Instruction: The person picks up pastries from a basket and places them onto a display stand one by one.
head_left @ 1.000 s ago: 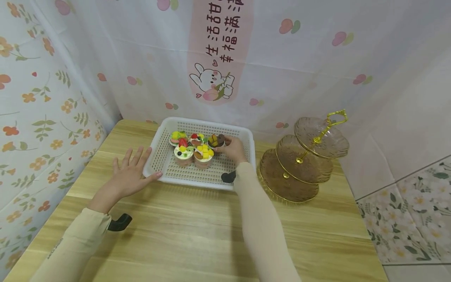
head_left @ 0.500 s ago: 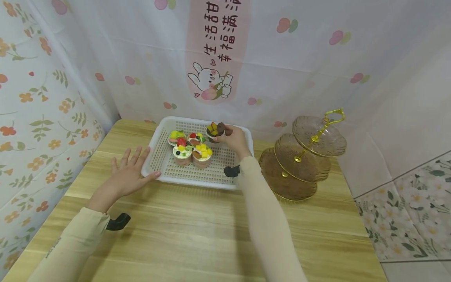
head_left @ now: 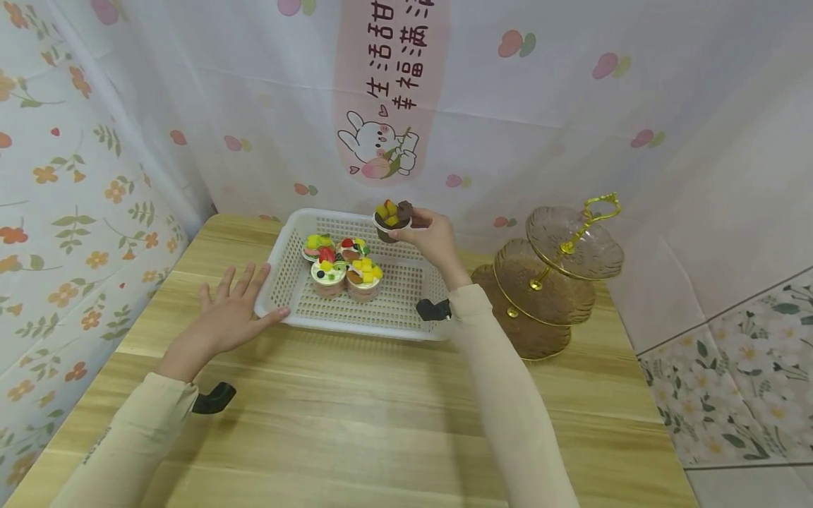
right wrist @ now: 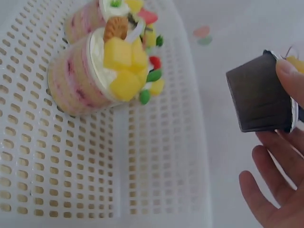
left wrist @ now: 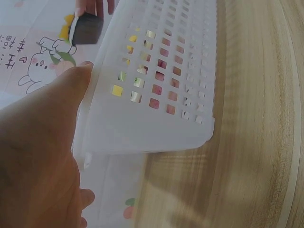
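Observation:
My right hand (head_left: 433,240) pinches a dark chocolate dessert cup (head_left: 389,230) by its rim, thumb on the near side. Yellow fruit chunks and a brown piece top the cup. In the right wrist view the dark cup (right wrist: 261,95) hangs tilted beyond the basket's wall. Below and left of it, several fruit-topped dessert cups (head_left: 363,288) stand together in the white plastic basket (head_left: 356,330). My left hand (head_left: 225,317) has its fingers spread at the basket's left end, the thumb lying at the rim. In the left wrist view that hand (left wrist: 42,142) overlaps the basket's rim.
A three-tier serving stand (head_left: 540,289) with a gold handle stands on the wooden table (head_left: 356,423), right of the basket. A printed curtain (head_left: 273,106) hangs close behind the basket. Black wrist mounts (head_left: 214,399) stick out from the sleeves.
My right hand has lifted the chocolate dessert cup up from among the other cups to above the basket's back rim. The left hand has stayed at the basket's left end.

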`<move>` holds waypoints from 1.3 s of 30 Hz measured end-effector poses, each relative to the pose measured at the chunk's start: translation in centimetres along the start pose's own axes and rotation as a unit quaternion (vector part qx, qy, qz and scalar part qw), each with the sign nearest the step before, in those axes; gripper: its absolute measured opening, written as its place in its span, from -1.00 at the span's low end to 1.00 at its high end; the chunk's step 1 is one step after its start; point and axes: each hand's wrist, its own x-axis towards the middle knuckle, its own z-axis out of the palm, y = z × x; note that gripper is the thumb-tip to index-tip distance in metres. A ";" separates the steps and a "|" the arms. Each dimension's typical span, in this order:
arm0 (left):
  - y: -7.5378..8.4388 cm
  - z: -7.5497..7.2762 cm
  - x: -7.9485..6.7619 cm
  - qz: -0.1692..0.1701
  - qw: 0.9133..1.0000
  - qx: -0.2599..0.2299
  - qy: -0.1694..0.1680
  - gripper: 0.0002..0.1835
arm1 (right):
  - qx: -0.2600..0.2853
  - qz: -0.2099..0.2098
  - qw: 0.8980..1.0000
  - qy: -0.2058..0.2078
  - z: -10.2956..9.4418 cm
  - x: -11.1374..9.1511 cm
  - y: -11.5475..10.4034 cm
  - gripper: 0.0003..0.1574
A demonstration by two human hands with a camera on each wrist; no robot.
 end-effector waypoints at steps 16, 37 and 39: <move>0.0 0.0 0.0 0.001 1.000 -0.010 0.001 0.06 | -0.025 -0.017 0.999 0.025 -4.5 -4.1 -3.9 -0.18; -0.2 0.2 0.1 0.000 1.000 -0.019 0.001 0.08 | -0.060 -0.033 0.990 0.122 -13.2 -11.9 -6.7 -0.27; -0.1 0.2 0.1 0.000 1.000 -0.021 0.002 0.07 | -0.079 -0.031 0.985 0.148 -14.4 -12.6 -6.3 -0.27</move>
